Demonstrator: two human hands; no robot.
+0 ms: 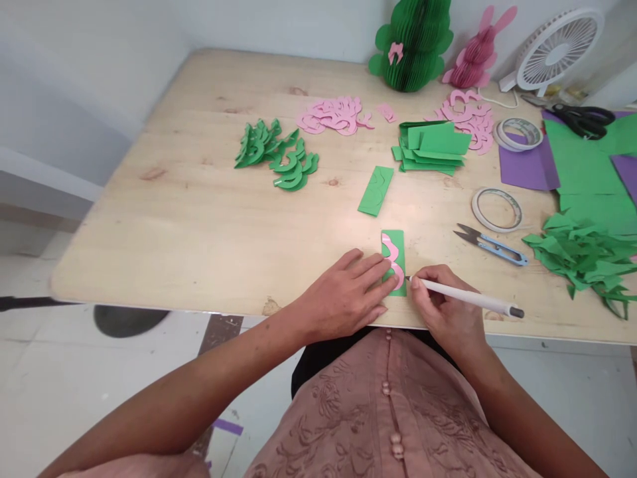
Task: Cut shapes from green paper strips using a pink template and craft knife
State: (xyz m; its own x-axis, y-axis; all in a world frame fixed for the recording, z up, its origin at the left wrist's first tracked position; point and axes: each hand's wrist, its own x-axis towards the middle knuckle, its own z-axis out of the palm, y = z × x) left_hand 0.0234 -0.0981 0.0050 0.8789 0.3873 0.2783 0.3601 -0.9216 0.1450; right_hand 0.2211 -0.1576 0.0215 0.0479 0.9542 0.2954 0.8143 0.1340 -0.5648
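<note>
A pink wavy paper cutout (393,251) lies on a small green paper strip (399,240) near the table's front edge. My left hand (348,292) is flat with fingers stretched out, its fingertips pressing on the cutout and strip. In my right hand (450,309) is a white pen (465,295), gripped between thumb and fingers, its dark tip beside the cutout's right edge. Just beyond lies another green strip (376,191) with a wavy outline drawn on it. Blue-handled thread snips (497,248) rest to the right of the pen.
Green cutouts (293,166), pink cutouts (331,115) and a stack of green paper (432,146) lie farther back. Tape rolls (496,210), black scissors (582,119) and green scraps (587,252) are to the right. A honeycomb paper tree (415,46), pink paper rabbit (475,56) and white fan (560,53) stand behind.
</note>
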